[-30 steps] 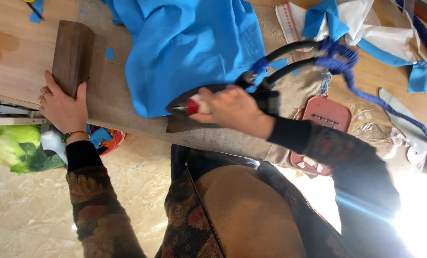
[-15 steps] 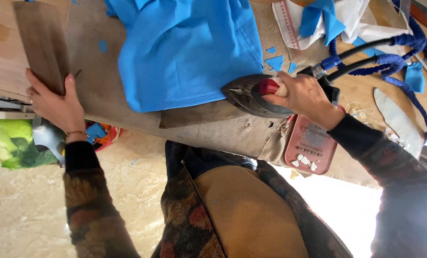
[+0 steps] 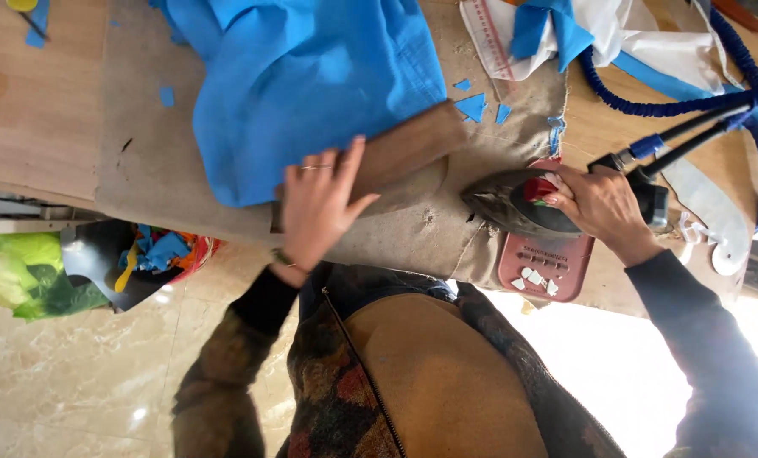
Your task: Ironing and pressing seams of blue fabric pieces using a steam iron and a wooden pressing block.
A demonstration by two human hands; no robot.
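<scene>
Left hand (image 3: 319, 203) lies flat, fingers spread, pressing wooden block (image 3: 396, 157) onto blue fabric (image 3: 311, 85) near tabletop's front edge; right hand (image 3: 595, 203) grips iron (image 3: 514, 203) over red rest (image 3: 544, 263). Pressing step; next probably needs block lifted

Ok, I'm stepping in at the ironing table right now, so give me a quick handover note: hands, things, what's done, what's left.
Left hand: flat on the brown wooden pressing block, which lies on the lower edge of the bright blue cloth garment.
Right hand: gripping the handle of the dark metal steam iron, set over the pink rectangular iron rest, off the cloth.
Blue-wrapped hose trails from the iron's rear.
Done: block placed on the edge.
Left: I cannot tell how much of the garment is unpressed.
</scene>
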